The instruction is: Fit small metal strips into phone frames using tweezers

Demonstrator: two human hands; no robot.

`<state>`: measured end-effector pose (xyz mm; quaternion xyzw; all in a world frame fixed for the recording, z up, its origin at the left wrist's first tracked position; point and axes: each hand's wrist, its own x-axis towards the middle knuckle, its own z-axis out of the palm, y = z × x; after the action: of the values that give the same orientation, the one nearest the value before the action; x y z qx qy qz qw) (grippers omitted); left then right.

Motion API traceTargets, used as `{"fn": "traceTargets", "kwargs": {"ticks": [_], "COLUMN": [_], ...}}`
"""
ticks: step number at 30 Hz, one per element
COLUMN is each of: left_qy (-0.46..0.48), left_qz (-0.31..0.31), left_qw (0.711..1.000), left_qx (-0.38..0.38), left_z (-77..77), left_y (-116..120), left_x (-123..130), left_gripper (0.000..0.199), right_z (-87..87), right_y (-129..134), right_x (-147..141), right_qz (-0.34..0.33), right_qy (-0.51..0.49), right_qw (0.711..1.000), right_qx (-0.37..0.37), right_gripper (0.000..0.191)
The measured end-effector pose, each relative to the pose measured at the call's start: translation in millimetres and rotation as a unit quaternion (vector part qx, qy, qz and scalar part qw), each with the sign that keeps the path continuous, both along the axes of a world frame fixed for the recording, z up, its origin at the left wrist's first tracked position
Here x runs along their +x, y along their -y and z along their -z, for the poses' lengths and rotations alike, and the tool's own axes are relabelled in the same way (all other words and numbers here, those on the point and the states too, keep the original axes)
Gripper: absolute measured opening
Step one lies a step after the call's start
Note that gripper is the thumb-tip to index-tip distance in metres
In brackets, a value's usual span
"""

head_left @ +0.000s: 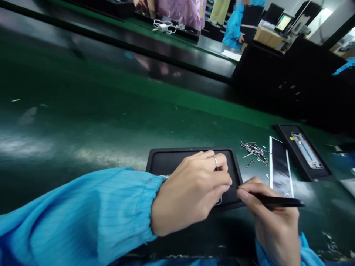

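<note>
Tool, black and slender, sits clamped between thumb and fingers of the right hand, tip near the left hand. There, thumb and forefinger press together over the black tray; whether they pinch anything, I can't tell. A pale-edged object lies in the tray, mostly hidden. Working well probably means bracing the 2 hands, moving just the tip, and pressing lightly.
</note>
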<state>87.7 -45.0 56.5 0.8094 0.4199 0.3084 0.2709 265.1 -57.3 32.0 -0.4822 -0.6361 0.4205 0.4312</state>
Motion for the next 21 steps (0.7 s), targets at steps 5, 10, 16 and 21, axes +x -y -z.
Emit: {"fn": "traceTargets", "kwargs": {"ticks": [5,10,16,21], "left_qy": [-0.011,0.030,0.089,0.029], "left_qz": [-0.028,-0.040,-0.066,-0.081], "left_qw": [1.000,0.997,0.985,0.988], "left_qx": [-0.008,-0.061,-0.131,-0.126], "left_z": [9.9,26.2,31.6,40.5], "left_y": [-2,-3,-6,-7], "left_x": [-12,-15,-16,-21], "left_gripper": [0.019,0.016,0.015,0.016], "right_z": [3.3,10.5,15.0,18.0], "right_y": [-9,-9,-10,-9], "right_x": [-18,-22,-18,-16], "right_qz": [-0.005,-0.016,-0.003,-0.011], "right_qy": [0.018,0.099,0.152,0.202], "right_qw": [1.000,0.995,0.988,0.975], "right_qx": [0.021,0.018,0.033,0.086], "right_gripper": [0.010,0.011,0.007,0.007]}}
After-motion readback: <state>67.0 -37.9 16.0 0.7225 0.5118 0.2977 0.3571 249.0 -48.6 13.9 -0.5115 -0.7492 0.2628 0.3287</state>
